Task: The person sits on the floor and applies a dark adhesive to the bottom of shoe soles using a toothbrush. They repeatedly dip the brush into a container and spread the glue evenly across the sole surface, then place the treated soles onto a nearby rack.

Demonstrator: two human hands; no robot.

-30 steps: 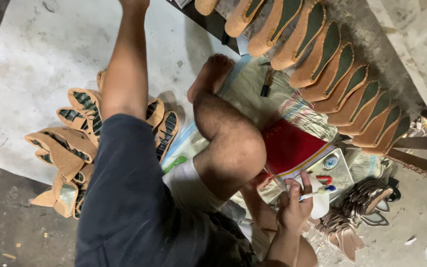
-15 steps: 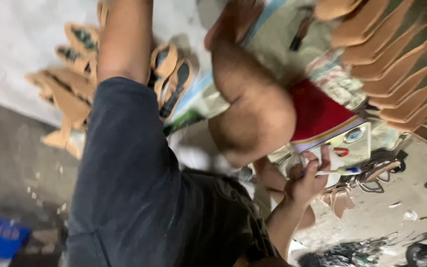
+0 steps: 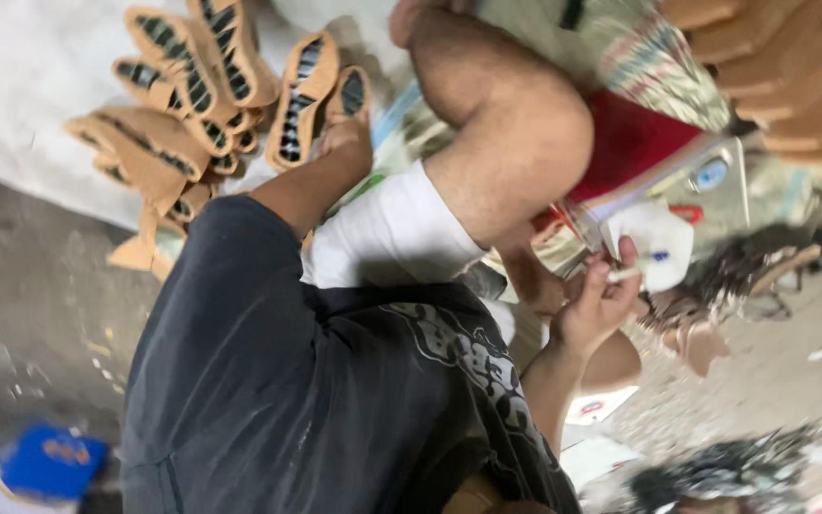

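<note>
One hand visible: right hand [image 3: 596, 300], lower right of centre, fingers curled shut on a thin white stick [image 3: 625, 274]. Left hand out of view. Tan shoe soles [image 3: 192, 95] piled upper left.

I see a slim white pen [image 3: 632, 271] pinched in the fingers of my right hand [image 3: 594, 303], lying nearly level with its tip toward the right. A blue-tipped end shows just past it, against a white paper slip [image 3: 658, 243]. That slip is roughly square, slightly curled, and rests on a clear plastic folder with a red book under it. My left hand [image 3: 342, 133] reaches up-left and rests at a fanned pile of tan shoe soles [image 3: 204, 90] with dark tread, lying on the floor.
</note>
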